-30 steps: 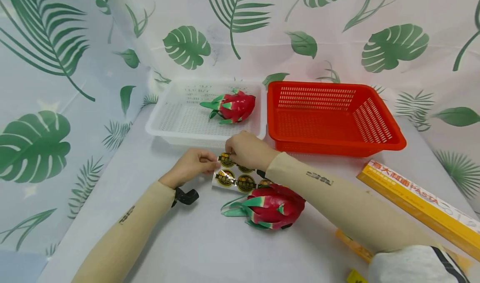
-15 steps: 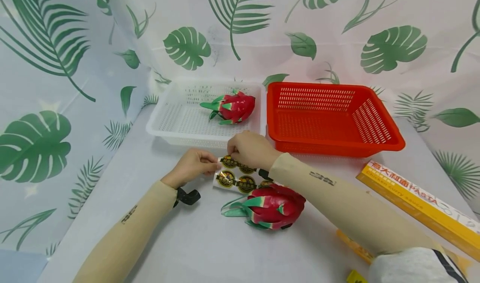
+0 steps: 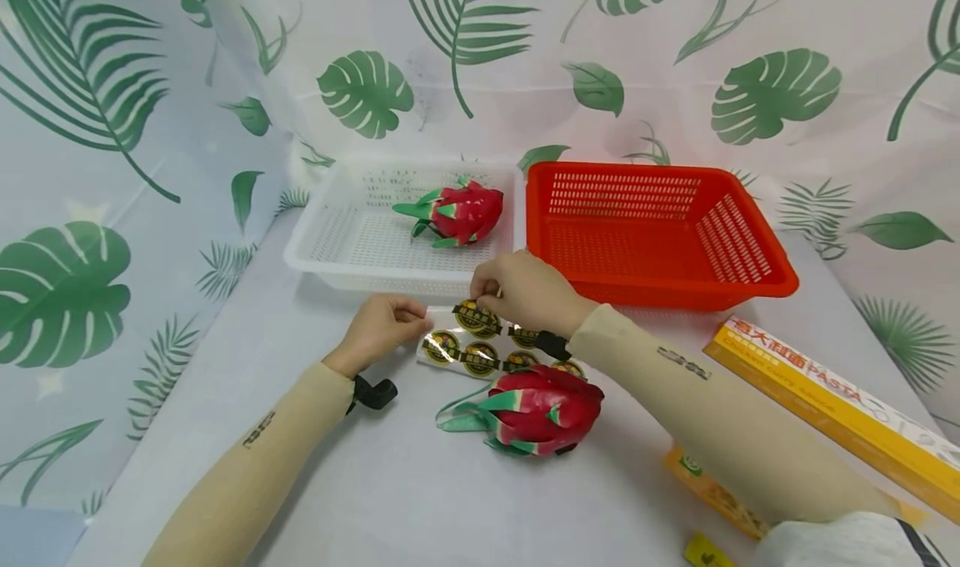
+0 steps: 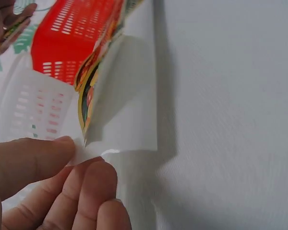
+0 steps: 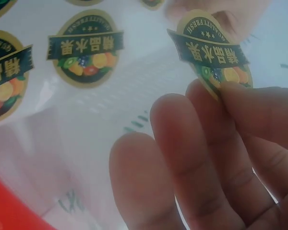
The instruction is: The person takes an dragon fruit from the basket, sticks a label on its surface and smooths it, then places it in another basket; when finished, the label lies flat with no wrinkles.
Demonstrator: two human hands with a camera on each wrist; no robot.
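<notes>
My left hand pinches the left corner of a sheet of stickers, its white backing facing the left wrist camera. Between thumb and fingers my right hand pinches one round fruit sticker by its lower edge. That sticker is dark with a gold rim and stands off the sheet in the right wrist view. More stickers stay flat on the sheet. Just in front of the sheet lies a red dragon fruit with green scales, covering part of its near edge.
Behind the hands stand a white basket holding another dragon fruit and a red basket. On the right lie a long yellow pasta box, an orange packet partly under the right arm, and a small yellow item.
My right hand has moved right and slightly up, lifting the pinched sticker off the sheet. The left hand keeps its grip on the corner. The head view has shifted slightly.
</notes>
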